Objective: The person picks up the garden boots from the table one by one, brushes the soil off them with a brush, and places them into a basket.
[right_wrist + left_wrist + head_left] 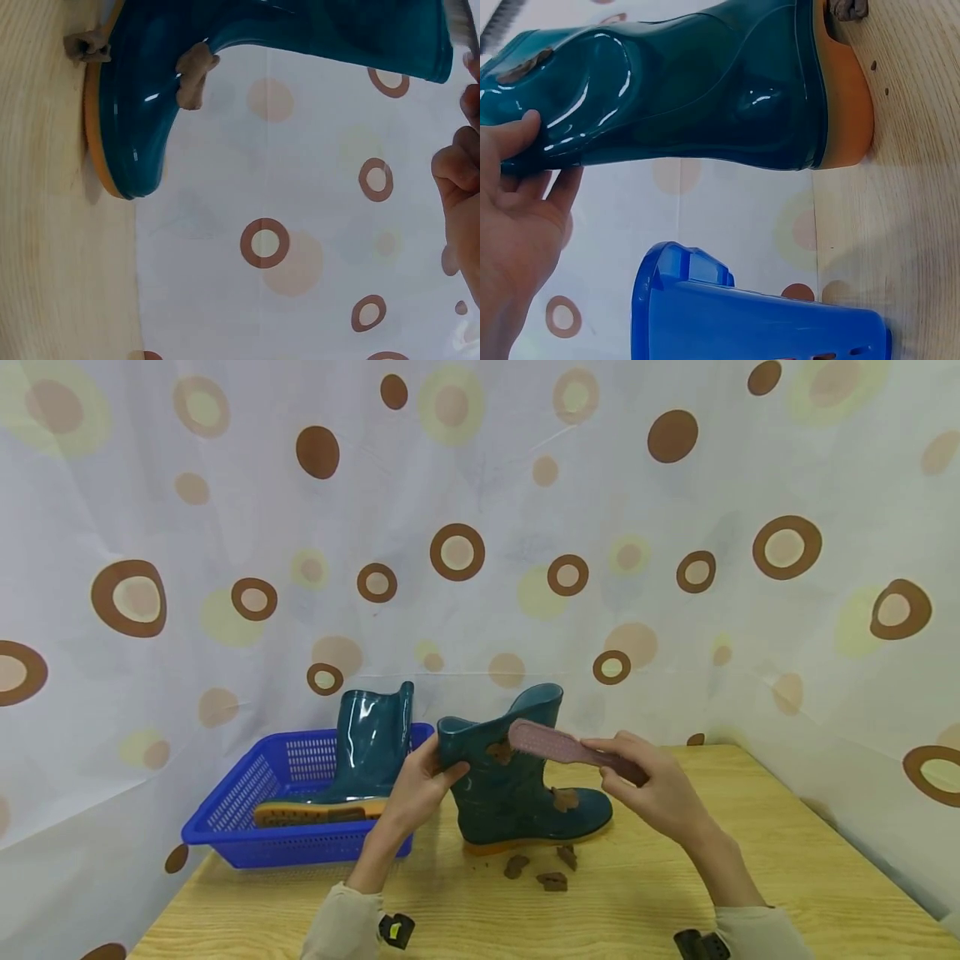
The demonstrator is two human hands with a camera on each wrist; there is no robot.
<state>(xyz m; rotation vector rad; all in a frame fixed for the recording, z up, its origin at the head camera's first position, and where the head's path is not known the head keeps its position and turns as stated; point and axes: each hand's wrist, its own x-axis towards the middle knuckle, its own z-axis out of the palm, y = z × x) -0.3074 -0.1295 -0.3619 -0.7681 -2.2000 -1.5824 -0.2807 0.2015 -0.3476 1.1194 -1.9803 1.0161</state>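
Observation:
A dark green rain boot point(495, 802) with an orange sole stands on the table, toe to the right. My left hand point(422, 785) grips its shaft near the top, thumb on the near side and fingers behind, as the left wrist view shows too. In my right hand point(660, 785) is a pinkish scrubbing brush point(551, 743), held by its handle. Its head lies against the upper shaft, beside a brown mud patch point(498, 752). Another mud clump point(193, 75) clings to the instep. In the right wrist view the brush's bristles point(457, 22) show at the boot's top.
A blue plastic basket point(300, 852) stands at the left, with a second green boot point(367, 752) in it. Several mud lumps point(553, 882) lie on the wooden table point(637, 893) before the boot. A dotted curtain point(495, 627) hangs behind.

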